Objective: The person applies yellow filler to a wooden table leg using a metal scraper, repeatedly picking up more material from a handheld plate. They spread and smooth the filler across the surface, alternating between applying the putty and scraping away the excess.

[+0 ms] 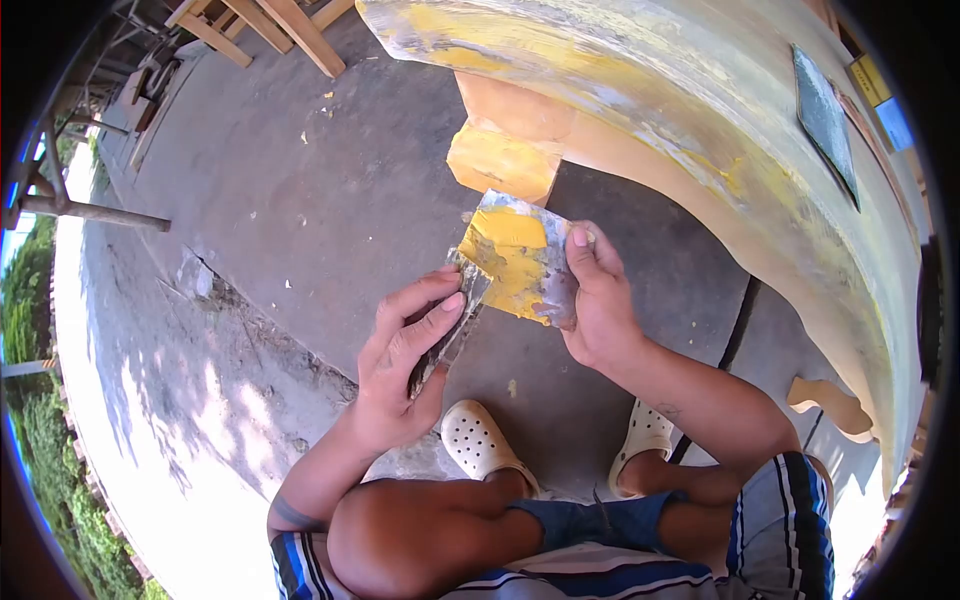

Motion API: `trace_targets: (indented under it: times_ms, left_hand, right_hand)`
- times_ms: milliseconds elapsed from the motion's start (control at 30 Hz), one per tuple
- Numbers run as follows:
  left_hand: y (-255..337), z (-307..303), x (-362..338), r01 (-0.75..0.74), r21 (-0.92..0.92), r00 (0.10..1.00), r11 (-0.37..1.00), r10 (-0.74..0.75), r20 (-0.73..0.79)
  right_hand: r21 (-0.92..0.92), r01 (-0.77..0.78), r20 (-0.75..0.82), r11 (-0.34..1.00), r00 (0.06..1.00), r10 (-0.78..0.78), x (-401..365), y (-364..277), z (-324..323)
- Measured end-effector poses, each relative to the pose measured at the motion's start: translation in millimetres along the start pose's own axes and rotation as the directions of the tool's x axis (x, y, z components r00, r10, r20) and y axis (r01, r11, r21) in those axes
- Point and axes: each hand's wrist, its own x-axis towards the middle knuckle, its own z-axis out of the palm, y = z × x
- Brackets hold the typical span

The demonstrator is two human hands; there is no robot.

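Note:
My right hand (600, 290) grips the right edge of a flat plate (558, 290) smeared with yellow paste (513, 250), its thumb on top. My left hand (410, 350) is closed on a narrow, paste-crusted scraper (465, 310), whose upper end meets the plate's left edge at the paste. Both tools are held above the floor, in front of my knees. Above them is a large curved piece (640, 110) streaked with yellow and white.
A dark sheet (826, 125) lies on the curved piece at right. A wooden block support (505, 160) stands below its edge. Wooden legs (300, 35) are at top left, a pole (95, 210) at left. My feet in clogs (480, 440) rest on the concrete floor (270, 180); a wooden offcut (830, 405) lies right.

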Motion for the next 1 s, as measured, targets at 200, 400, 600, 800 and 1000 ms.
trace_targets:
  times_ms: [200, 400, 600, 800, 1000]
  left_hand:
    - [-25.7, 11.6, -21.0, 0.045, 0.02, 0.998, 0.999, -0.044, -0.046]
    - [-47.2, 8.9, -57.7, 0.276, 0.241, 0.926, 0.931, -0.324, 0.193]
    - [-1.5, -40.9, -25.8, 0.189, 0.376, 0.959, 0.907, -0.253, 0.128]
    - [6.2, -34.9, -9.3, -0.021, 0.643, 0.887, 0.765, -0.283, 0.366]
    - [-0.4, -42.6, -13.8, 0.531, 0.013, 0.698, 0.847, -0.447, 0.56]
  right_hand:
    - [0.008, 0.021, 0.033, 1.0, 0.999, -0.021, -2.2, 8.8, 10.3]
    - [-0.073, -0.016, 0.034, 0.997, 0.999, 0.019, -2.6, 24.5, -6.2]
    - [-0.484, 0.155, 0.07, 0.861, 0.988, -0.138, 2.5, 21.0, -17.6]
    - [-0.544, 0.286, 0.138, 0.789, 0.958, -0.253, 3.4, 30.7, -3.7]
    - [-0.59, 0.093, 0.06, 0.802, 0.996, -0.071, 2.1, 6.8, -39.6]
